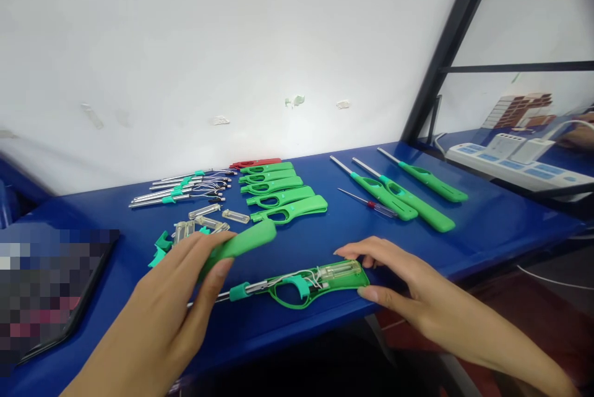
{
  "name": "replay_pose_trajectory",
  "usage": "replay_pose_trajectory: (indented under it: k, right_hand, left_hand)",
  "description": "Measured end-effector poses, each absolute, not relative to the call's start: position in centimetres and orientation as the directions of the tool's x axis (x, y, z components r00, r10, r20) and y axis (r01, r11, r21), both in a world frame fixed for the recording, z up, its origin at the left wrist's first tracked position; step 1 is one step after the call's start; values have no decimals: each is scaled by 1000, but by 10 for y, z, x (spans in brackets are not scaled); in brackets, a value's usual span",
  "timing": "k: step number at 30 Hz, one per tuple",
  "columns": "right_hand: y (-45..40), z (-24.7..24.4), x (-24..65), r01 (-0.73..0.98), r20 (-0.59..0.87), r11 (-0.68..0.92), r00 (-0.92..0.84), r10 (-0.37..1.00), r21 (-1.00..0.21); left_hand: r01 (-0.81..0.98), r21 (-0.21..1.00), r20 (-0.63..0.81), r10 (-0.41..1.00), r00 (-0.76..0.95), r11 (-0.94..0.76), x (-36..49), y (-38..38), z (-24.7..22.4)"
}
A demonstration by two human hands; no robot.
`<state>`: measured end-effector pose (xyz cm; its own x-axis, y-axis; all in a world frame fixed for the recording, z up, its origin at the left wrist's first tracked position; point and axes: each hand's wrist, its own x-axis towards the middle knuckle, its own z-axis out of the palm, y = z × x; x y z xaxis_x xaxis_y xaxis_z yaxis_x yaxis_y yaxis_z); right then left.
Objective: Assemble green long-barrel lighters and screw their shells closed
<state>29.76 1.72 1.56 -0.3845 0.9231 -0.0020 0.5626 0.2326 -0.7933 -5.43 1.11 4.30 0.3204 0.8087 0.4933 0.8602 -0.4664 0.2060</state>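
Lighter [325, 280], green, uncovered, one item. Lies near the front edge of the table [492, 217], hollow side up, metal barrel [224, 296] running behind the left thumb. Fitted with clear tank [340, 269], pale wires [297, 277], teal trigger [302, 287] and teal collar [239, 291]. Right hand [413, 282]: curled about the handle end, thumb at the near rim, fingertips at the far rim. Left hand [167, 292]: clamped on a loose green cover [250, 239], thumb opposite fingers, raised above the table. Handling, by judgement: probably light, stiff and smooth in the shell, a little slippery, apt to skid if pushed; likely to flex at the thin rim under hard squeezing; fragile in the wires, easily snagged. Firmness of tank seating: cannot tell. Best hold: across both rims at the handle end, clear of wires and trigger; for the cover, by its outer edges. Nearby stock: row of green shells [299, 207], finished-looking lighters [417, 206], screwdriver [383, 209] just beside.
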Motion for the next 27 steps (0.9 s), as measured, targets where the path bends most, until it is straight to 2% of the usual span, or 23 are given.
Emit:
replay_pose_trajectory:
  k: [7, 12, 18, 24, 27]
  right_hand:
    - [18, 17, 298, 567, 2, 250, -402, 916, -785]
    - [17, 15, 299, 576, 16, 264, -400, 917, -774]
    - [17, 16, 296, 577, 34, 271, -387, 922, -770]
    - [20, 13, 294, 579, 79, 289, -359, 930, -762]
    - [21, 10, 293, 572, 88, 285, -348, 933, -769]
  left_hand:
    - [860, 159, 443, 814, 376, -484, -36, 23, 32]
    - [856, 57, 506, 754, 418, -513, -36, 32, 25]
    - [786, 158, 504, 733, 456, -598, -43, 11, 32]
    - [753, 140, 503, 701, 505, -643, -45, -1, 26]
    - [742, 213, 483, 729, 486, -636, -46, 0, 19]
